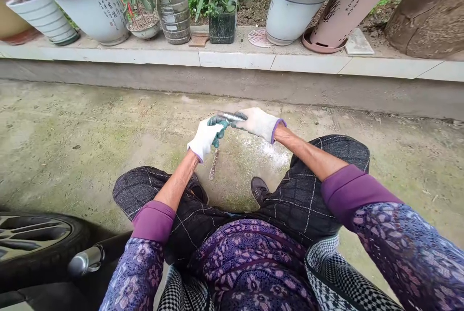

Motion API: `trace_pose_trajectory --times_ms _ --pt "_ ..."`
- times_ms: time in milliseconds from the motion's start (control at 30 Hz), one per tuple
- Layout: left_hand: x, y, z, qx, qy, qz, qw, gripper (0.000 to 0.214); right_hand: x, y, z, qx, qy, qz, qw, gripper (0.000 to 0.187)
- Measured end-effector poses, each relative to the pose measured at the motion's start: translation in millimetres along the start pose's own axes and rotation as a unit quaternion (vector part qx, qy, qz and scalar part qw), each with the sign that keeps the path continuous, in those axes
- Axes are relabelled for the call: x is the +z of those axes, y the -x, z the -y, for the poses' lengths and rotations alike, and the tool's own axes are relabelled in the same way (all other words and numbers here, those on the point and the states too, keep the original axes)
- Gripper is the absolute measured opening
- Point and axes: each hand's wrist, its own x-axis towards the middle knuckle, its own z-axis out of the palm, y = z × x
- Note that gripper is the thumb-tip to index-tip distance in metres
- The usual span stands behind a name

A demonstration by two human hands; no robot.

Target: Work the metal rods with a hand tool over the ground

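Note:
Both my hands wear white gloves with green-coated fingers and meet in front of my knees. My left hand (206, 138) and my right hand (258, 122) are each closed on a short shiny metal rod (232, 116), held roughly level between them. A thin coiled metal spring (213, 165) hangs down from under my left hand toward the concrete ground. I am seated, with my dark checked trousers and two dark shoes below the hands.
A tiled ledge (235, 59) runs across the far side, carrying several potted plants, among them a large white pot (94, 8) and a white pot (290, 18) on the right. A vehicle tyre (32, 243) and an exhaust pipe (85, 260) sit at lower left.

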Motion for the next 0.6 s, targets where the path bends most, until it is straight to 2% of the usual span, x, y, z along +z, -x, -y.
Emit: trace_pose_trajectory --times_ms 100,267,433,600 --pt "-6.6 -0.9 -4.6 -0.002 0.034 0.008 0.999 0.017 -6.8 1.2 6.2 -0.01 -0.133 0.019 0.991 0.03" --pt "-11.8 2.3 -13.2 -0.001 -0.019 0.032 0.999 0.018 -15.6 12.9 3.1 -0.035 -0.291 0.079 0.953 0.027" --pt "-7.8 10.3 -17.7 0.008 -0.056 0.078 0.995 0.018 -20.3 26.1 -13.2 -0.039 -0.344 0.159 0.925 0.025" --pt "-4.7 6.5 -12.8 0.007 -0.118 0.099 0.988 0.018 -18.7 36.6 -25.8 -0.03 -0.305 0.2 0.93 0.027"
